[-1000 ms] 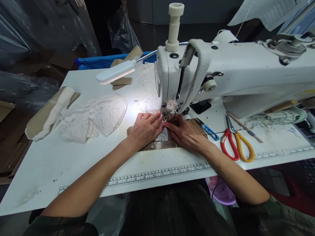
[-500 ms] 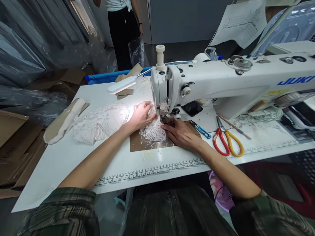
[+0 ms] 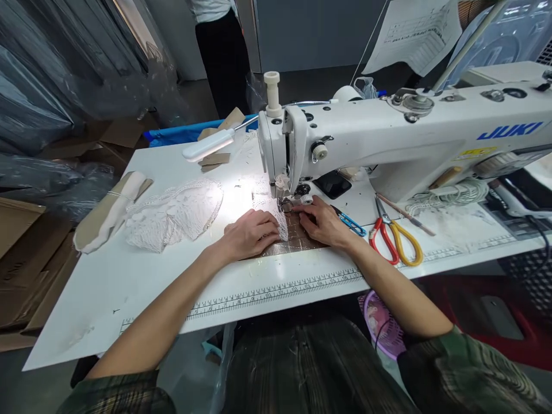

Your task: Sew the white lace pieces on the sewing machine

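Between both hands, under the presser foot of the sewing machine (image 3: 388, 144): lace strip (image 3: 279, 218), pinned flat by left hand (image 3: 250, 234) and right hand (image 3: 321, 224), palms down, fingers spread, not gripping. Best kept taut, fingertips clear of the needle. Needle and stitch line hidden behind the foot; scissors (image 3: 394, 237) just right

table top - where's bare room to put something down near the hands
Bare: the table front left, between the lace pile, ruler strip and left hand. Crowded: right of the right hand, with snips and scissors.
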`<state>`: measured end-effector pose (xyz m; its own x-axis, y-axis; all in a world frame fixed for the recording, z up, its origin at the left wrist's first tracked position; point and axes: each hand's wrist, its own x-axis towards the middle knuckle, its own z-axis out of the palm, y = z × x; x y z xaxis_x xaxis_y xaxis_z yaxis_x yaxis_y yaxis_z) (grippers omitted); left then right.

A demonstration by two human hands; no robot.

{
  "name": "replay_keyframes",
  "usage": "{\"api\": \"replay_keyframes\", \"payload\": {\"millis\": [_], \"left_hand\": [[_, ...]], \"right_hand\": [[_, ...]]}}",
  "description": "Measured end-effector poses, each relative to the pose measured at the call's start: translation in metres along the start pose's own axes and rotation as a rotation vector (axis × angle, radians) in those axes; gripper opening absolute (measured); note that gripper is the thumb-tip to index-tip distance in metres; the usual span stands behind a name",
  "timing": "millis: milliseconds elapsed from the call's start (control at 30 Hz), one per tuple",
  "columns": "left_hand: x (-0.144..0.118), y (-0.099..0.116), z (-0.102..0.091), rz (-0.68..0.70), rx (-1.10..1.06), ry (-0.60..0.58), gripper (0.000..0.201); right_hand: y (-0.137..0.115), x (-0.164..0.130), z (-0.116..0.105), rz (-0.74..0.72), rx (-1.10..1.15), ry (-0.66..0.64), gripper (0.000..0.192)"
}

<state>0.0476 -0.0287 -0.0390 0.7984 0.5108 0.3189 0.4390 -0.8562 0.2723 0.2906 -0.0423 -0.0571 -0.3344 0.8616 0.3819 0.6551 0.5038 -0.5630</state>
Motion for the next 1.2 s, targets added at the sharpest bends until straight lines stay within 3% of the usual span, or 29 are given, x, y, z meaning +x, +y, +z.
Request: {"api": "replay_keyframes", "payload": {"millis": [100,267,400,700,933,1200], "left_hand": [[0.000,0.001,0.003,-0.038,-0.004,0.028,0.024],[-0.002,0.005,0.003,-0.073,-0.015,0.063,0.023],[-0.002,0.007,0.001,-0.064,-0.065,0.121,0.019],[-0.002,0.004,0.000,-0.058,-0.233,0.080,0.018],[-0.003,0.000,0.000,-0.192,-0.324,0.056,0.018],[-0.004,-0.003,-0.003,-0.285,-0.525,0.153,0.017]], "right_hand": [[-0.004,-0.002,-0.002,-0.054,0.053,-0.044,0.030],[-0.015,-0.005,-0.002,-0.176,0.119,-0.232,0.034],[-0.018,-0.004,0.004,-0.162,0.082,-0.210,0.015],[-0.019,-0.002,-0.002,-0.172,0.133,-0.211,0.016],[-0.015,-0.003,0.002,-0.154,0.114,-0.212,0.019],[-0.019,-0.005,0.004,-0.115,0.103,-0.156,0.013]]}}
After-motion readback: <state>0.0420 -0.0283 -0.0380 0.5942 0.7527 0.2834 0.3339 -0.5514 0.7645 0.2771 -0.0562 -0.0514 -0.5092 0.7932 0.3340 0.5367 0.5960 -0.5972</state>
